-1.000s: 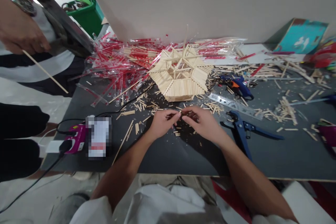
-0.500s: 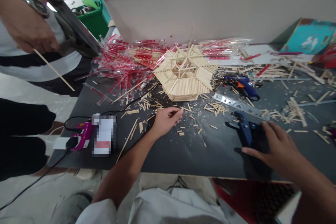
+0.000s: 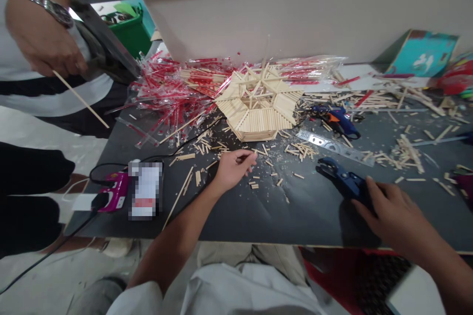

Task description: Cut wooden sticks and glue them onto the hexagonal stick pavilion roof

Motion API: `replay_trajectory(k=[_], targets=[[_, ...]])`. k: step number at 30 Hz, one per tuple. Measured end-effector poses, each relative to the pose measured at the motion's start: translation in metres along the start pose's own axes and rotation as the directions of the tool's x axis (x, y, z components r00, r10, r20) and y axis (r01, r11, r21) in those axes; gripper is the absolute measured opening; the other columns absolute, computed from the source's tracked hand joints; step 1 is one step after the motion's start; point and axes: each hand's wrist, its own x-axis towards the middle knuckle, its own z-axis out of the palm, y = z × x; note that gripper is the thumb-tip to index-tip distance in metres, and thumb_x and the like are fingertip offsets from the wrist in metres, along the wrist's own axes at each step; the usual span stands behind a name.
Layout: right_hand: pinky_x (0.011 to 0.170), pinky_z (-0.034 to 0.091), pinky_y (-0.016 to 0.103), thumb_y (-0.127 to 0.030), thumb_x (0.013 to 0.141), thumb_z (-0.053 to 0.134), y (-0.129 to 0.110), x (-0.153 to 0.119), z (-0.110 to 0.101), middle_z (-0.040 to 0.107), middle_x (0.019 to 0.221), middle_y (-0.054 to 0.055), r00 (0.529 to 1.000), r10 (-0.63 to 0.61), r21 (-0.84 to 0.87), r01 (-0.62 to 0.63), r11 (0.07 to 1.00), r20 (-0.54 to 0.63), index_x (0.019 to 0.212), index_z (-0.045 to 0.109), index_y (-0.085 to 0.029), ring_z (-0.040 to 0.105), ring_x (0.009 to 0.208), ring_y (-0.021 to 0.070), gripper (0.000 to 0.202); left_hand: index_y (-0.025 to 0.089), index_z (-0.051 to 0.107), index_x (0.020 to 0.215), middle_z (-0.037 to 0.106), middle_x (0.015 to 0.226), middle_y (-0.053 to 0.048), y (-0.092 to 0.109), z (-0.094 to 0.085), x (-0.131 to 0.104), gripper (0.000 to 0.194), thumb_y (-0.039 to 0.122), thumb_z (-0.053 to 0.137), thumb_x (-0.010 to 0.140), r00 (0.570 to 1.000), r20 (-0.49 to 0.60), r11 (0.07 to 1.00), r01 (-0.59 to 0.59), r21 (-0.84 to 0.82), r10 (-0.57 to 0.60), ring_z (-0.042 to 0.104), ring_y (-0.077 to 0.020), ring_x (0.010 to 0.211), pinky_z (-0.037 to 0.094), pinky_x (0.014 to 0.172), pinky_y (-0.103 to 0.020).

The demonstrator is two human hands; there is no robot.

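Near the middle of the desk [image 3: 229,221], in the head view, we find the wooden stick structure [image 3: 262,123] standing towards the far edge, probably placed there to stay within reach of both hands. Our left hand [image 3: 234,170] is just on the near side of it, thumb and forefinger pressed together; whether a small piece is pinched there, we cannot quite tell.

Towards the near right corner, our right hand [image 3: 395,209] is closed around the handle end of the blue cutter [image 3: 345,179]. We judge that this hold keeps the fingers away from the cutting head, which points towards the structure's side of the desk. Beyond the cutter lie the metal ruler [image 3: 332,147] and the glue gun [image 3: 342,123], seemingly kept handy on the right.

By the near left corner, we note the phone [image 3: 146,189] beside the magenta power strip [image 3: 115,192]. Off the left edge, a co-worker's hand [image 3: 48,42] holds a thin stick [image 3: 82,101].
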Motion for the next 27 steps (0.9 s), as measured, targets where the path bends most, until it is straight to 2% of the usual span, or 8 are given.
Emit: replay_trajectory(k=[4,6,7,8,12,17,21,27], targets=[[0.086,0.051,0.045,-0.058,0.100,0.033,-0.021,-0.001,-0.023,0.067,0.108,0.024,0.994,0.072,0.281,-0.092,0.955,0.081,0.127,0.059,-0.013,0.065,0.102,0.0352,0.058,0.014,0.075,0.090,0.072,0.072,-0.003,0.002,0.000,0.001,0.034,0.047,0.072,0.088,1.000,0.005,1.000,-0.009,-0.013,0.010,0.060,-0.0071,0.051,0.048,0.044,-0.017],[0.069,0.049,0.039,-0.063,0.098,0.037,-0.041,-0.001,-0.042,0.067,0.085,0.013,0.978,0.111,0.449,-0.182,0.875,0.179,0.097,0.060,-0.023,0.064,0.078,0.0285,0.046,0.014,0.075,0.089,0.072,0.071,-0.003,0.003,0.000,0.001,0.035,0.049,0.072,0.088,1.000,0.002,1.000,-0.018,-0.021,0.018,0.060,-0.0072,0.050,0.048,0.044,-0.017],[0.064,0.047,0.037,-0.066,0.098,0.036,-0.053,0.000,-0.051,0.063,0.074,0.009,0.966,0.134,0.513,-0.232,0.826,0.222,0.086,0.055,-0.025,0.060,0.068,0.0253,0.047,0.014,0.075,0.089,0.072,0.072,-0.003,0.004,0.000,0.001,0.035,0.049,0.072,0.088,1.000,-0.002,0.999,-0.024,-0.023,0.024,0.060,-0.0072,0.050,0.048,0.044,-0.017],[0.064,0.047,0.036,-0.069,0.097,0.037,-0.067,0.001,-0.060,0.062,0.071,0.006,0.963,0.128,0.588,-0.247,0.770,0.236,0.082,0.054,-0.025,0.059,0.066,0.0238,0.049,0.015,0.075,0.089,0.071,0.072,-0.003,0.005,0.000,0.001,0.035,0.049,0.071,0.088,1.000,-0.005,0.999,-0.029,-0.021,0.029,0.060,-0.0073,0.050,0.048,0.044,-0.017],[0.082,0.050,0.035,-0.067,0.098,0.042,-0.122,0.012,-0.083,0.071,0.092,0.007,0.964,-0.039,0.771,-0.187,0.609,0.264,0.096,0.063,-0.021,0.065,0.087,0.0243,0.050,0.015,0.075,0.089,0.072,0.073,-0.004,0.011,0.001,-0.001,0.033,0.048,0.071,0.089,0.998,-0.004,0.998,-0.058,-0.037,0.057,0.062,-0.0084,0.052,0.050,0.045,-0.018],[0.100,0.047,0.036,-0.057,0.104,0.041,-0.169,0.028,-0.087,0.071,0.118,0.008,0.961,-0.198,0.874,-0.077,0.480,0.194,0.124,0.065,-0.021,0.064,0.108,0.0238,0.048,0.014,0.074,0.091,0.071,0.071,-0.003,0.017,0.000,-0.003,0.034,0.047,0.072,0.088,0.998,-0.001,0.996,-0.064,-0.066,0.064,0.063,-0.0097,0.052,0.052,0.046,-0.019],[0.100,0.048,0.038,-0.053,0.105,0.041,-0.187,0.034,-0.084,0.070,0.121,0.008,0.969,-0.197,0.891,-0.043,0.451,0.147,0.131,0.064,-0.024,0.064,0.109,0.0239,0.045,0.015,0.074,0.092,0.070,0.069,-0.002,0.018,-0.004,-0.003,0.034,0.048,0.069,0.091,0.997,-0.001,0.997,-0.073,-0.011,0.073,0.064,-0.0107,0.052,0.055,0.049,-0.021],[0.106,0.046,0.042,-0.049,0.106,0.042,-0.196,0.036,-0.082,0.067,0.133,0.008,0.978,-0.179,0.886,-0.010,0.463,0.105,0.138,0.060,-0.026,0.062,0.118,0.0259,0.044,0.016,0.074,0.092,0.073,0.073,-0.002,0.020,-0.012,-0.003,0.034,0.048,0.063,0.095,0.992,0.006,0.985,-0.123,0.119,0.123,0.068,-0.0130,0.056,0.058,0.055,-0.023]])
